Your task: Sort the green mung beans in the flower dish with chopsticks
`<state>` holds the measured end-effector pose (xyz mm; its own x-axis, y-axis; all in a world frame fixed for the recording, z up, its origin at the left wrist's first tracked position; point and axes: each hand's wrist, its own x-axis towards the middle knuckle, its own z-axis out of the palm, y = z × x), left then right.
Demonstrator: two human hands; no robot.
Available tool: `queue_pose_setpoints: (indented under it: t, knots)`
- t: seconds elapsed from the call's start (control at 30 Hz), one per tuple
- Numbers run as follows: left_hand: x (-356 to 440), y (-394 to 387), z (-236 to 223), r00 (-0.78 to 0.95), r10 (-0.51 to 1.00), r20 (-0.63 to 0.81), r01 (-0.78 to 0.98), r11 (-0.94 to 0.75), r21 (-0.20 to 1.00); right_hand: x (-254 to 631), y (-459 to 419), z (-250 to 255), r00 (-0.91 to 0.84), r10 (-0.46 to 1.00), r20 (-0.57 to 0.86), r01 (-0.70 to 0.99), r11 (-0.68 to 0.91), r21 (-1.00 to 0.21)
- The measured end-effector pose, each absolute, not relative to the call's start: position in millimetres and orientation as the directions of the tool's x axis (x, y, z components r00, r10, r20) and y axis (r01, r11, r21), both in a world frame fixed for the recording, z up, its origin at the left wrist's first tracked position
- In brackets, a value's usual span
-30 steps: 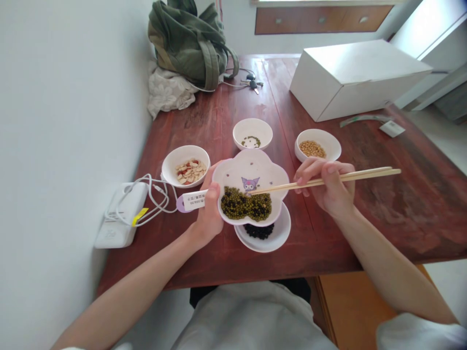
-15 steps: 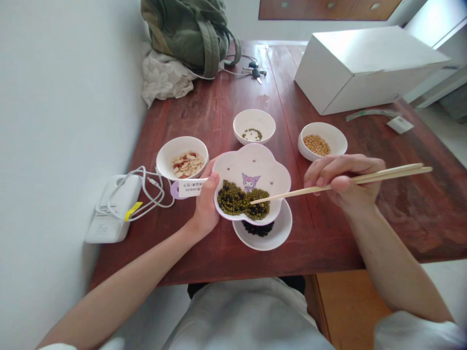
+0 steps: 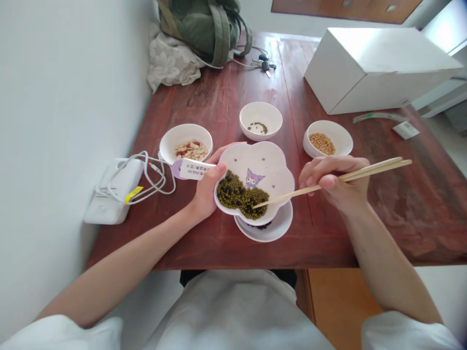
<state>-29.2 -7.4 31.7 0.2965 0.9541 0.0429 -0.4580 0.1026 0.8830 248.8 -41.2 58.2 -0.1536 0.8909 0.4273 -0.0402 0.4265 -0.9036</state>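
My left hand (image 3: 208, 192) grips the left rim of a flower-shaped white plate (image 3: 270, 163) with a purple cartoon figure, tilted toward me over a round white bowl (image 3: 272, 231) of black beans. A heap of green and black beans (image 3: 239, 194) lies in the plate's near part. My right hand (image 3: 337, 182) is closed round a pair of wooden chopsticks (image 3: 328, 182), whose tips touch the right edge of the heap.
On the red wooden table (image 3: 226, 104) stand bowls of peanuts (image 3: 185, 143), a few green beans (image 3: 260, 120) and soybeans (image 3: 328, 138). A white charger with cable (image 3: 113, 189) lies left, a white box (image 3: 379, 63) back right, a green backpack (image 3: 206, 26) and keys (image 3: 264, 63) at the back.
The camera has tipped down and shifted. The chopstick tips have sunk from the heap's top to its right near edge. The plate now covers more of the black-bean bowl.
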Motion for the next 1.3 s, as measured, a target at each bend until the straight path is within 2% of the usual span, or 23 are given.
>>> queue_pose_setpoints:
  t: [0.37,0.53,0.73,0.97,1.13,1.3]
  knots:
    - [-33.9,-6.3,24.5,0.286,0.952,0.113,-0.391,0.008,0.920,247.1,-40.1,59.3,-0.111,0.909,0.403,-0.036,0.401,-0.915]
    - [-31.5,-5.4,21.6,0.296,0.945,0.139,-0.440,0.006,0.898,241.8,-41.0,60.5,-0.158,0.907,0.391,-0.073,0.384,-0.920]
    - [-30.7,-2.1,20.3,0.315,0.935,0.162,-0.427,-0.013,0.904,237.0,-42.1,57.9,-0.081,0.912,0.401,-0.091,0.394,-0.915]
    - [-26.4,-2.6,22.8,0.307,0.947,0.094,-0.381,0.032,0.924,228.4,-40.6,56.1,-0.002,0.897,0.441,-0.143,0.436,-0.888]
    - [-21.5,-3.0,20.8,0.199,0.980,0.014,-0.442,0.077,0.894,227.3,-41.3,56.4,0.000,0.923,0.384,-0.123,0.381,-0.916]
    - [-18.1,-3.9,23.5,0.126,0.989,-0.077,-0.474,0.128,0.871,223.3,-42.1,52.2,0.045,0.901,0.432,-0.137,0.434,-0.890]
